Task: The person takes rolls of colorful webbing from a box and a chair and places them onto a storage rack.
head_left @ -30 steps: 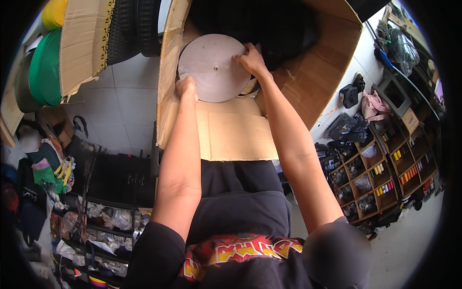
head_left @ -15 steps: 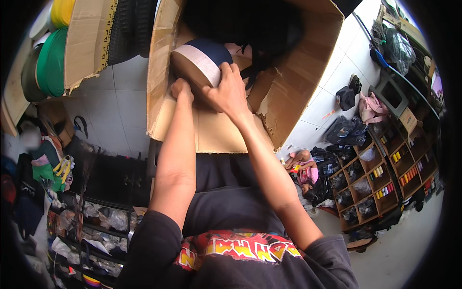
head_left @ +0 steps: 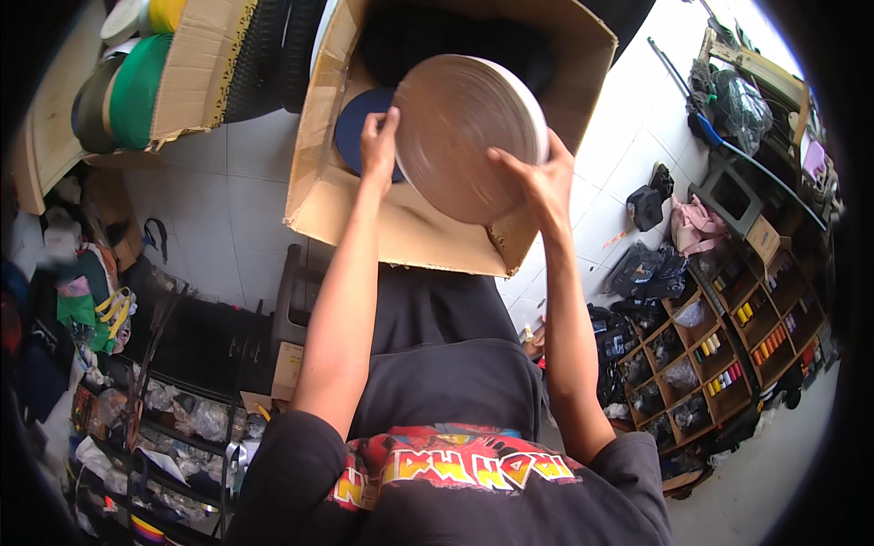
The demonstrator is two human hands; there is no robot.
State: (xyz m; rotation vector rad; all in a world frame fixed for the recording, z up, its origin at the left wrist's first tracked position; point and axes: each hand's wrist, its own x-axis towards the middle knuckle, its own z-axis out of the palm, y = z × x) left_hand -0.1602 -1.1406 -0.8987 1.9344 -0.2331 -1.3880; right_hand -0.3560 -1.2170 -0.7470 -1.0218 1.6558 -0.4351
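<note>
A wide, flat roll of strap (head_left: pixel 469 136), with a brownish coiled face and a pale outer edge, is held tilted up at the mouth of an open cardboard box (head_left: pixel 401 238). My right hand (head_left: pixel 543 182) grips its right rim, thumb across the face and the other fingers behind. At the left rim my left hand (head_left: pixel 378 150) is closed, its fingertips against the roll and partly hidden. Behind that hand a navy blue roll (head_left: pixel 350 132) lies inside the box, partly covered. Dark material (head_left: pixel 387 41) fills the back of the box.
Another cardboard box (head_left: pixel 196 77) stands at upper left beside green and other rolls (head_left: pixel 141 91). To the right, a wooden compartment shelf (head_left: pixel 719 355) holds thread spools and plastic bags. Black bags (head_left: pixel 648 268) rest on the tiled floor near it. A cluttered black rack (head_left: pixel 182 409) stands at lower left.
Both hands have raised the brownish roll up and to the right, turning its flat face toward me. The navy roll stays behind in the box. My right hand has shifted to the roll's right rim.
</note>
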